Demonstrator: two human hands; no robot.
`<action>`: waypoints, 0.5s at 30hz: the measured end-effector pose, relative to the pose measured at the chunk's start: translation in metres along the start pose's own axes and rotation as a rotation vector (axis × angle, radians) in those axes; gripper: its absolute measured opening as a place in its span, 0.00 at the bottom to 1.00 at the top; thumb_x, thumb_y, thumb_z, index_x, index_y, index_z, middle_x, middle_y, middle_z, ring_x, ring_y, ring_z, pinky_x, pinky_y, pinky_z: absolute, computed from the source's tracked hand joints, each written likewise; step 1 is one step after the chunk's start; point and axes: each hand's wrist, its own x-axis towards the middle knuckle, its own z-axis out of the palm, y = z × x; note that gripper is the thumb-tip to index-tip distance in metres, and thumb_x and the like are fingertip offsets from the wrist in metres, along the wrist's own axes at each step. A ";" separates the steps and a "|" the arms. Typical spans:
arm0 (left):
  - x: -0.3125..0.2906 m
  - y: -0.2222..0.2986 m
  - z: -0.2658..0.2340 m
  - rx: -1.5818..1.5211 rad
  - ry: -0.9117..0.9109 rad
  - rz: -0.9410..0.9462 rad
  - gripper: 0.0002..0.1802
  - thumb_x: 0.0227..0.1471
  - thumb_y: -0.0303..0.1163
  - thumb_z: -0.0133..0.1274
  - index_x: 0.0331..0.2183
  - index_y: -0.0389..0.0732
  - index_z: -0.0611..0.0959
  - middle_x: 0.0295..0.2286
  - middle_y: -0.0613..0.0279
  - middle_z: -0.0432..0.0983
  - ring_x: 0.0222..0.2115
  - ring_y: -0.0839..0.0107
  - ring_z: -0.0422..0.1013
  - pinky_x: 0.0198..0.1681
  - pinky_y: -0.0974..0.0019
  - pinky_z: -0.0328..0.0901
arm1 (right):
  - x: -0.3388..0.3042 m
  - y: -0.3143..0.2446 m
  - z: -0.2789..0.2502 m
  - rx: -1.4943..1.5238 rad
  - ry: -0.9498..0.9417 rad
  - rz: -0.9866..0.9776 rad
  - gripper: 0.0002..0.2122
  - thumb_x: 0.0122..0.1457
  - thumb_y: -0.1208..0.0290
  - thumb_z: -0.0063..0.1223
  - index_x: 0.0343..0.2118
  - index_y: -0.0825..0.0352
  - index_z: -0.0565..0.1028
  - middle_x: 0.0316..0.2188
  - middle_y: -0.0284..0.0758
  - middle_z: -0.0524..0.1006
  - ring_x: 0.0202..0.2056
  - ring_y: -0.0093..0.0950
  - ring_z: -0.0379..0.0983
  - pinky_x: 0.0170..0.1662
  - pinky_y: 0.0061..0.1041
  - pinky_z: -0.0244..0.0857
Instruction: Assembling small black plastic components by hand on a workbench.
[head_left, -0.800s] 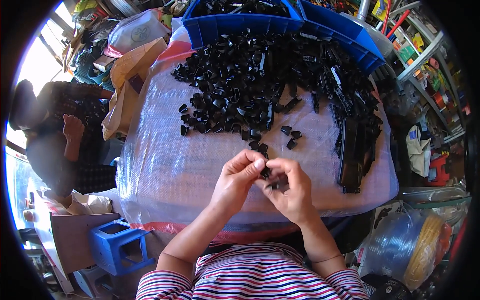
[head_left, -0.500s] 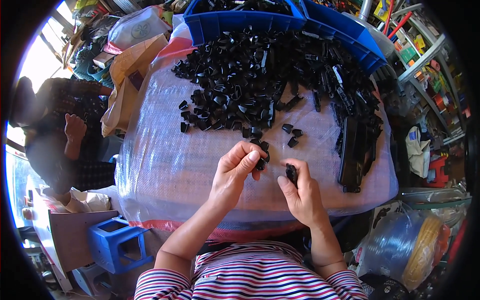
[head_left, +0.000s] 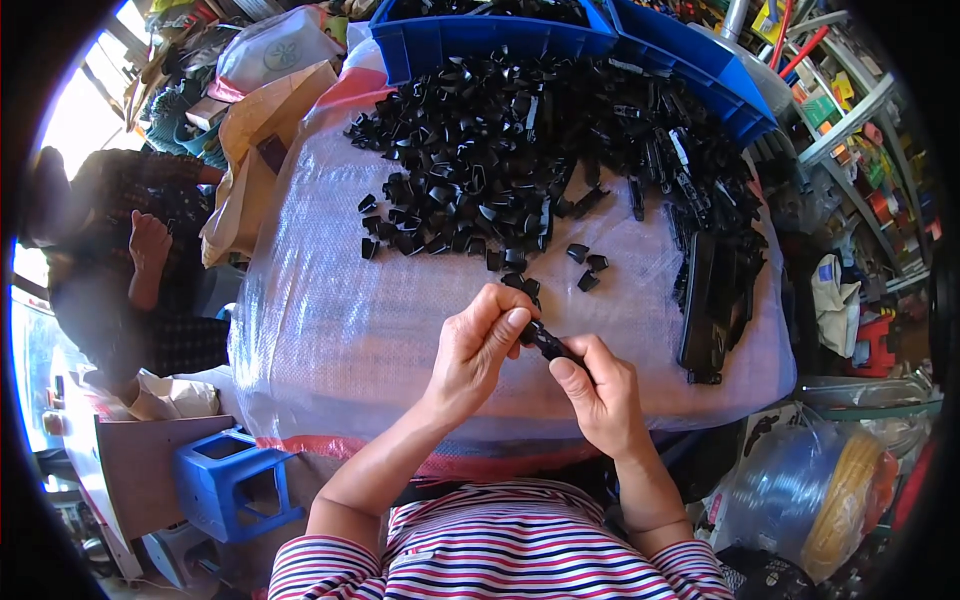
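Near the front of the sheet-covered table [head_left: 330,330], my left hand [head_left: 475,345] pinches a small black plastic cap, largely hidden by the fingers. My right hand [head_left: 600,385] grips a narrow black plastic piece [head_left: 548,342] between thumb and fingers. The two parts meet between my hands; whether one sits inside the other I cannot tell. Just beyond my left fingertips lie a few loose black caps [head_left: 514,260]. Further right, several more small caps [head_left: 587,265] rest apart from the large heap of black plastic parts [head_left: 470,150].
Two blue bins [head_left: 490,42] stand behind the heap. Long black parts [head_left: 703,300] lie along the table's right side. At the left, another person [head_left: 120,260] sits near a blue stool [head_left: 235,485]. A wrapped yellow coil [head_left: 840,490] stands at the lower right.
My hands have come together, bringing the narrow black piece in my right hand against the cap in my left. Earlier the two parts were apart.
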 end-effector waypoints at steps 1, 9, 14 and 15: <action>0.000 0.000 0.001 0.030 0.012 0.029 0.08 0.56 0.31 0.44 0.30 0.37 0.73 0.20 0.68 0.67 0.18 0.82 0.60 0.22 0.78 0.58 | 0.000 0.001 0.001 0.005 0.006 0.001 0.12 0.57 0.64 0.48 0.32 0.70 0.69 0.15 0.30 0.65 0.18 0.19 0.59 0.21 0.19 0.55; -0.002 0.003 0.000 0.225 0.028 0.076 0.04 0.53 0.26 0.47 0.30 0.36 0.73 0.20 0.62 0.67 0.18 0.77 0.62 0.21 0.74 0.60 | 0.004 0.004 0.003 -0.025 0.002 -0.056 0.09 0.57 0.67 0.48 0.31 0.69 0.69 0.13 0.36 0.65 0.15 0.25 0.62 0.20 0.23 0.57; -0.007 -0.001 0.008 0.414 0.132 0.392 0.02 0.51 0.23 0.47 0.29 0.36 0.74 0.21 0.59 0.67 0.19 0.73 0.65 0.22 0.73 0.61 | 0.007 0.002 0.022 0.107 0.038 -0.005 0.09 0.59 0.69 0.44 0.29 0.70 0.69 0.20 0.37 0.73 0.22 0.25 0.70 0.26 0.22 0.62; -0.007 0.003 0.009 0.352 0.164 0.330 0.02 0.51 0.23 0.47 0.29 0.36 0.74 0.21 0.60 0.68 0.19 0.73 0.65 0.22 0.72 0.61 | 0.011 -0.002 0.026 0.104 0.041 -0.022 0.09 0.59 0.68 0.44 0.29 0.70 0.68 0.20 0.38 0.73 0.23 0.26 0.70 0.27 0.22 0.62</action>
